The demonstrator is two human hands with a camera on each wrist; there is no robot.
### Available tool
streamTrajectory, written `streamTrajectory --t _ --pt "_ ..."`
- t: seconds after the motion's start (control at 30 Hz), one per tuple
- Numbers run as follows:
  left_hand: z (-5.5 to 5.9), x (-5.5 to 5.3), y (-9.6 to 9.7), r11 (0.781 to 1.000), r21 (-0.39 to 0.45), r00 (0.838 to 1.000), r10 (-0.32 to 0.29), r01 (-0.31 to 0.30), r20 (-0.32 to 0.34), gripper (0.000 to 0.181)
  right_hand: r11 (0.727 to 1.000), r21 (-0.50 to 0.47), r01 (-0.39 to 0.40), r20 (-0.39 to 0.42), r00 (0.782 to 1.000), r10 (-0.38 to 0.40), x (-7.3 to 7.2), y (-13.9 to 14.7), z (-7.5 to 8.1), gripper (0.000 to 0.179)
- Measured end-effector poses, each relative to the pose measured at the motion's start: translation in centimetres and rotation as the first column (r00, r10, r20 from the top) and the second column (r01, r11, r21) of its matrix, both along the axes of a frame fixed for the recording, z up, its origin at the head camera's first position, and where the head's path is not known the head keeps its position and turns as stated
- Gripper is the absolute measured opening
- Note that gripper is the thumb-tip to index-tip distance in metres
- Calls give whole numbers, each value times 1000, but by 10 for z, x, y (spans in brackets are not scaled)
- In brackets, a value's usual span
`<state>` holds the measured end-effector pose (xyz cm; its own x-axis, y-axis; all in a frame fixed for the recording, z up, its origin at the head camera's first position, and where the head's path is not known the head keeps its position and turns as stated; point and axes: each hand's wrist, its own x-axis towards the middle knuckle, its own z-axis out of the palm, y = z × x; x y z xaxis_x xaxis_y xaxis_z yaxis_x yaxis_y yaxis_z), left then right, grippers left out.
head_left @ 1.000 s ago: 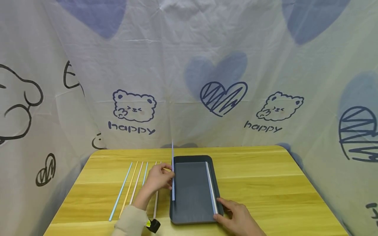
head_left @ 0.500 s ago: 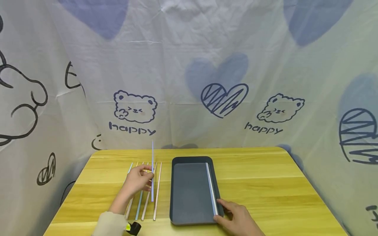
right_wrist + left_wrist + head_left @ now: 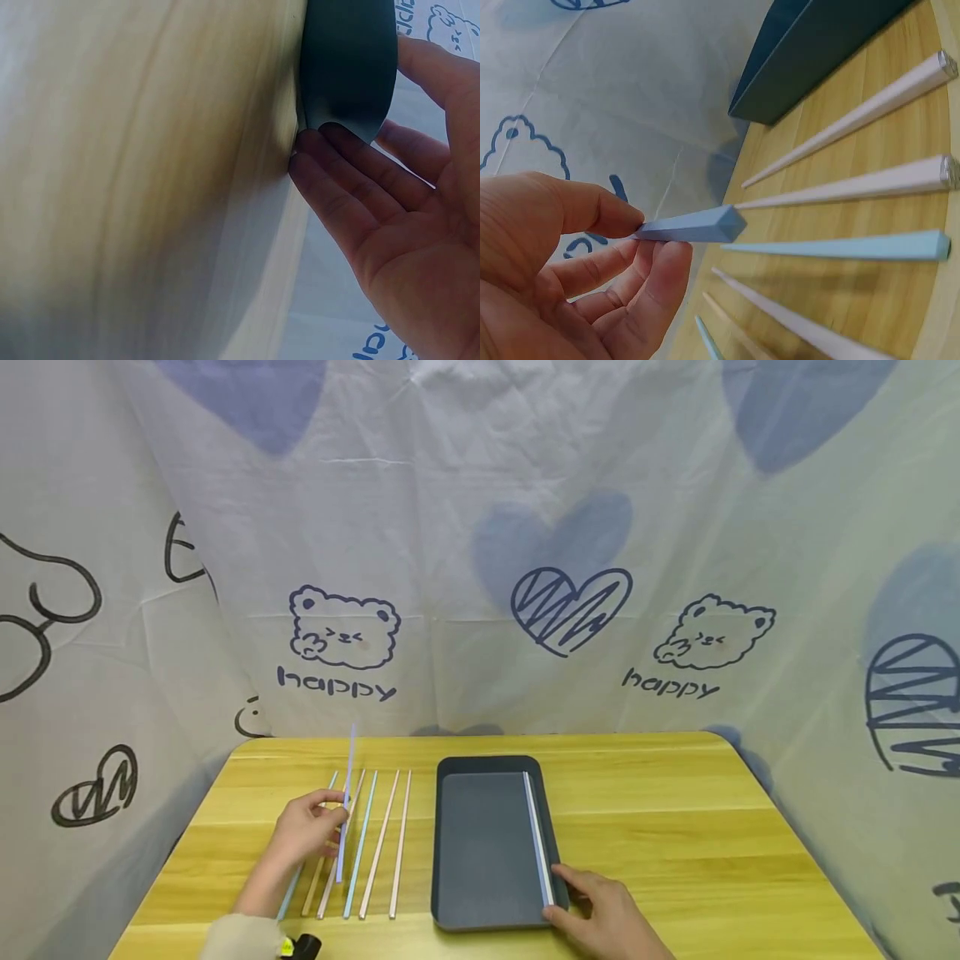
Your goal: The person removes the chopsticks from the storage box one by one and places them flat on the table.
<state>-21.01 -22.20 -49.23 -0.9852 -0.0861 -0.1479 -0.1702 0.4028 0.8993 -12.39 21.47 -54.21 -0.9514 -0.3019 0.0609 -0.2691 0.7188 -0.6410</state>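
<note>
My left hand pinches a lavender-blue chopstick between thumb and fingers, raised over the left side of the table. In the left wrist view its thick square end points away from the palm. Below it lies a spread row of several chopsticks: pale pink ones, a light blue one and a yellow-orange one among them. My right hand holds the near right corner of a dark grey tray, thumb at the near rim. Inside, a blue and a white chopstick lie together along the right wall.
The wooden table has its far edge close to a hanging white cloth printed with hearts and bears. Similar cloth hangs at both sides. A black wrist camera is strapped below my left hand.
My left hand has moved left with the lavender-blue chopstick, from the tray's left edge to over the left part of the row. My right hand stays at the tray corner.
</note>
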Motion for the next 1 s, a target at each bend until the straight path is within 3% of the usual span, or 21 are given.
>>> streamTrajectory --t 0.43,0.73,1.0 --pt "-3 7 -38 987 -154 999 48 -48 -2 47 1000 5 -1 3 1000 1 -1 -3 2 63" --pt "-16 14 -63 969 -246 997 32 -14 67 49 1000 -5 -10 20 1000 10 0 -3 3 64" --pt "-20 15 -73 948 -317 996 54 -31 65 46 1000 11 0 30 1000 0 -1 -2 2 64"
